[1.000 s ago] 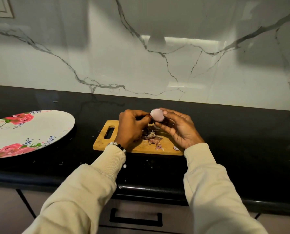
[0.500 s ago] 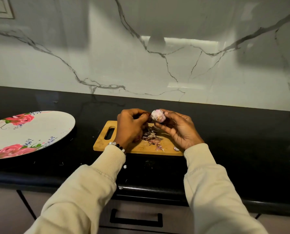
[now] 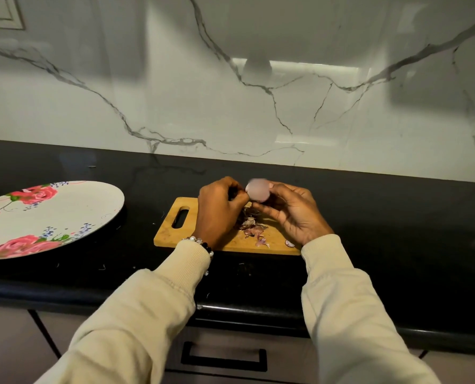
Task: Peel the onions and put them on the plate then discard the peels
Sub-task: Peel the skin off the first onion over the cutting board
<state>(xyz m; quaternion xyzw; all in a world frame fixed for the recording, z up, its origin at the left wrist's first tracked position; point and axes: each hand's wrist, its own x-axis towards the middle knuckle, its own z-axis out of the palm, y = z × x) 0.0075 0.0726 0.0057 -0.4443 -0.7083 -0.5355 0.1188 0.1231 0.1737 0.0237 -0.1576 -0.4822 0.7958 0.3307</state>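
Above the cutting board (image 3: 175, 236), at bench centre: both hands meet around one onion (image 3: 257, 190).
Onion position: held clear of the board, between the two hands; pale pink, blurred, apparently mostly bare of dark skin.
Right hand (image 3: 294, 214): palm turned up, fingers curled around the onion from the right and below; it carries the onion.
Left hand (image 3: 219, 209): fingers curled, thumb and fingertips pinching at the onion's left edge; a dark scrap seems caught in the pinch, but it is too small to confirm.
Peels (image 3: 251, 227): loose purple-brown scraps lying on the board, below and between the hands.
Plate (image 3: 64, 214): floral, on the dark bench (image 3: 396, 231) well to the left of the board; no onion visible on it.
Step in hand (judgement): stripping the last skin from this onion; transfer to the plate and peel disposal remain.
Handling, onion (judgement): small, light, firm; a stripped surface is likely smooth and slippery. Cradle it round the middle with several fingers and avoid a two-finger tip pinch.
Handling, peels (judgement): thin, papery, brittle, nearly weightless. Gather into a heap and scoop, or lift the board by its handle slot.
Risk (judgement): the onion may slip during the pull and roll across the bench.
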